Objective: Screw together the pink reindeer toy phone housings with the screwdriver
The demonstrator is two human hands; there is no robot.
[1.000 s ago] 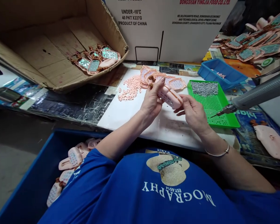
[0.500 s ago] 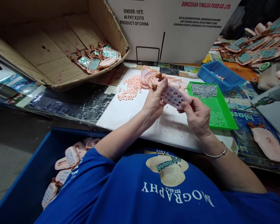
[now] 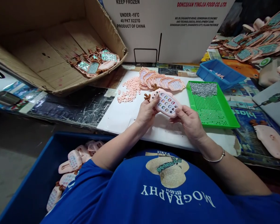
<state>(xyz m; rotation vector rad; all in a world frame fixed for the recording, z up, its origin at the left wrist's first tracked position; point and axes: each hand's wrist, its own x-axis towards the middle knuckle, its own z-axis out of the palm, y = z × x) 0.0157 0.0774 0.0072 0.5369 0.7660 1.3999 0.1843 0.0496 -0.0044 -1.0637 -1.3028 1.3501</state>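
Observation:
A pink toy phone (image 3: 166,102) with brown antlers and rows of round picture buttons is held between both hands over a white board (image 3: 116,116). My left hand (image 3: 148,109) grips its antlered end, thumb on the front. At the opposite end, my right hand (image 3: 190,121) pinches the lower edge with the thumb on the face. Behind the toy lies a fanned row of pink keypad panels (image 3: 162,80). Small pink pieces (image 3: 129,90) are heaped to the left of it.
A green tray (image 3: 232,121) of silvery screws stands at the right, a blue bin (image 3: 220,84) behind it. An electric screwdriver (image 3: 276,98) and a pink casing (image 3: 272,141) are farther right. A cardboard box (image 3: 58,59) stands left; a blue crate (image 3: 34,168) holds toy phones below.
Both hands have lowered the toy phone toward me and slightly left. Its button face has turned more toward the camera, and the panels behind show more fully.

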